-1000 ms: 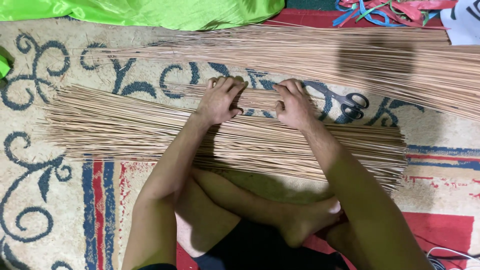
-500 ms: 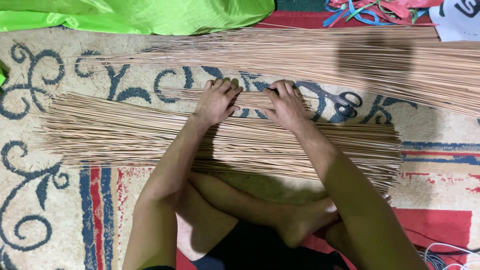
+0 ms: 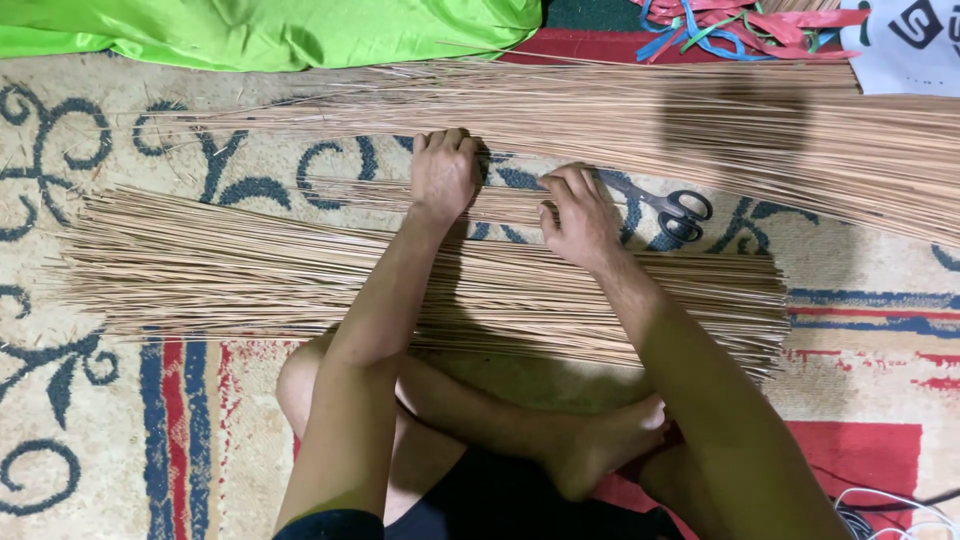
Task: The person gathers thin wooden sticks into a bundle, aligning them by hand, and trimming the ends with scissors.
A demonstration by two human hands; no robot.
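Where sticks lie: two hands [image 3: 510, 195], one scissors [image 3: 668, 208].

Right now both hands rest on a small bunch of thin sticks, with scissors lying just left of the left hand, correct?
Not quite. In the head view the scissors lie just right of the right hand, not left of the left hand. Both hands do rest on the small bunch of thin sticks.

Small flat bundle of thin sticks [image 3: 500, 200]

Patterned carpet [image 3: 120, 420] bears thin stick bundles [image 3: 250, 270], scissors [image 3: 672, 208], green cloth [image 3: 280, 30], coloured strips [image 3: 740, 25].
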